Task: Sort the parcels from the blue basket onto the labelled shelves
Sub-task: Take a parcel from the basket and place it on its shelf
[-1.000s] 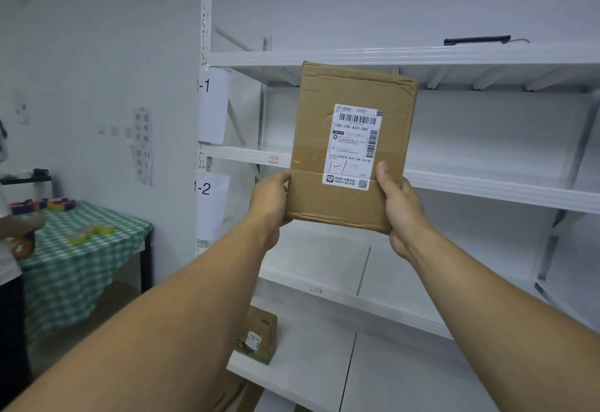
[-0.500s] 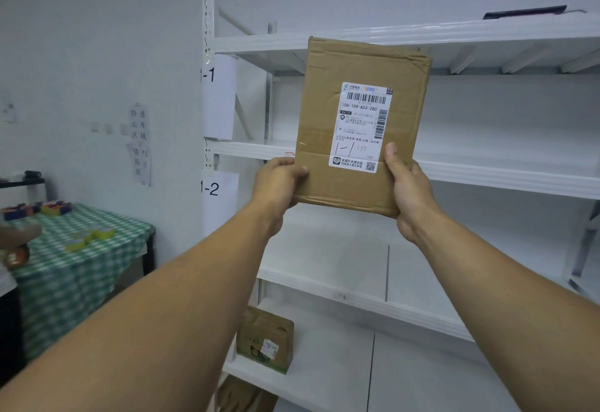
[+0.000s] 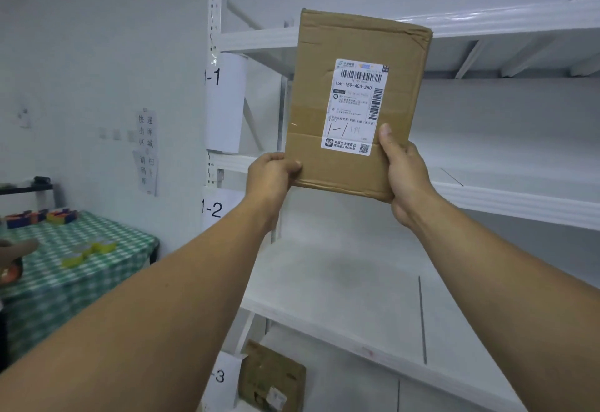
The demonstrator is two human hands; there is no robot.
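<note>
Both hands, left hand [image 3: 271, 174] and right hand [image 3: 402, 173], grip the bottom corners of a flat brown cardboard parcel [image 3: 357, 103], held upright, long axis vertical, before the white "1-1" shelf [image 3: 506, 190].

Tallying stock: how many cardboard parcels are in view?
2. One parcel is held up in the left hand and right hand; a second parcel stands on the low shelf by the 1-3 label. Others may be hidden.

Parcel [image 3: 311, 70] label [image 3: 355, 106] fine print illegible
</note>
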